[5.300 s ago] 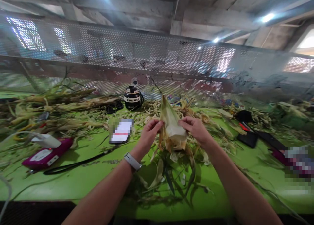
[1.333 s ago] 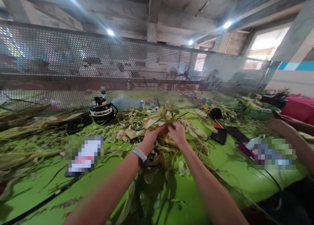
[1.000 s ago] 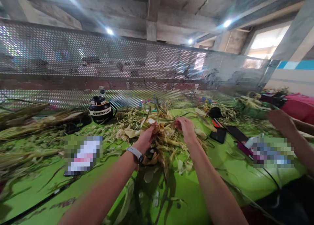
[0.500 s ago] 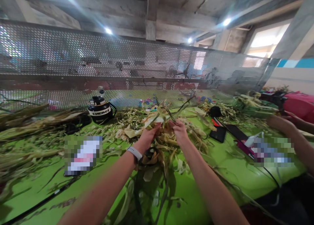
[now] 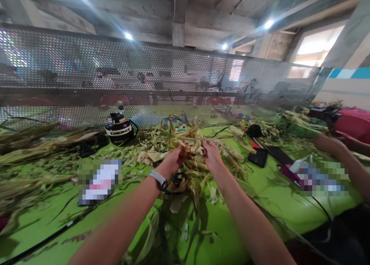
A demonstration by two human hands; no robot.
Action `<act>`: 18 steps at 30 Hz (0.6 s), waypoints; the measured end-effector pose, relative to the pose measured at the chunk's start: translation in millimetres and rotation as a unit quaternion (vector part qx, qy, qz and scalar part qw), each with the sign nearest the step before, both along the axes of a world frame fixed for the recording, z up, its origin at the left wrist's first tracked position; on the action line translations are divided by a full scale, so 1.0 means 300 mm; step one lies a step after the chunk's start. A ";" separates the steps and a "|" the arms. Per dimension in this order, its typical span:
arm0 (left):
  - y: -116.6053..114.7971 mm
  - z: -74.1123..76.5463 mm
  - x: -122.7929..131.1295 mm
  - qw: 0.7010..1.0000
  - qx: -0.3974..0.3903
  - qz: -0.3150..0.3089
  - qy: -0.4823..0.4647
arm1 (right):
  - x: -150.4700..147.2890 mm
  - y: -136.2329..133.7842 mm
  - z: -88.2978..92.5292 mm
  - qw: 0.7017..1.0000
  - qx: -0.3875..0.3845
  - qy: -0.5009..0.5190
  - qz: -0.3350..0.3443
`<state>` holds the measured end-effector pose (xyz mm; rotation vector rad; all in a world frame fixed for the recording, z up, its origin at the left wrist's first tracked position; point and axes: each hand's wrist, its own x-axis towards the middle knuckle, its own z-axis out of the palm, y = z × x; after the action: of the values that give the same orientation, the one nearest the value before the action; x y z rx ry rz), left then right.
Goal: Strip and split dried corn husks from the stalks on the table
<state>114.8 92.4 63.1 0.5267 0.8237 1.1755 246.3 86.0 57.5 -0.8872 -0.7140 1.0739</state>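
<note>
Over a green table [image 5: 254,215] I hold a bundle of dry corn husks [image 5: 187,136] up between both hands. My left hand [image 5: 172,161], with a grey watch [image 5: 156,179] on its wrist, is closed on the bundle's left side. My right hand [image 5: 211,155] is closed on its right side. The two hands are close together, a little apart. Torn husk strips [image 5: 185,195] lie heaped on the table just under my wrists.
A black jug [image 5: 120,129] stands at the back left by a perforated metal screen [image 5: 144,76]. Corn stalks [image 5: 34,149] pile along the left. A phone [image 5: 100,180] and a black cable [image 5: 52,234] lie front left. Dark devices [image 5: 260,156] and another person's arm [image 5: 341,157] are on the right.
Over five seconds the whole husked cob I held upright has given way to a loose bundle of husks. In the last second my hands parted, then came together on the bundle again.
</note>
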 end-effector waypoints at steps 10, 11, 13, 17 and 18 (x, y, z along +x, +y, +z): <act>-0.005 -0.006 -0.034 0.993 -0.016 -0.115 -0.002 | -0.009 -0.017 0.029 0.992 0.123 0.004 0.028; -0.003 -0.008 -0.037 0.994 -0.005 -0.112 -0.013 | -0.009 -0.021 0.033 0.991 0.129 0.007 0.042; 0.003 -0.012 -0.042 0.993 0.019 -0.110 -0.030 | -0.008 -0.028 0.039 0.988 0.137 0.010 0.073; -0.003 -0.021 -0.049 0.990 0.062 -0.124 -0.039 | -0.005 -0.036 0.044 0.984 0.143 0.007 0.104; -0.013 -0.024 -0.055 0.988 0.073 -0.128 -0.040 | -0.005 -0.037 0.044 0.984 0.143 0.007 0.104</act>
<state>98.2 88.6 56.0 0.6808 0.5836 1.0173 244.9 75.0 70.6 -0.5673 -0.9373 1.1263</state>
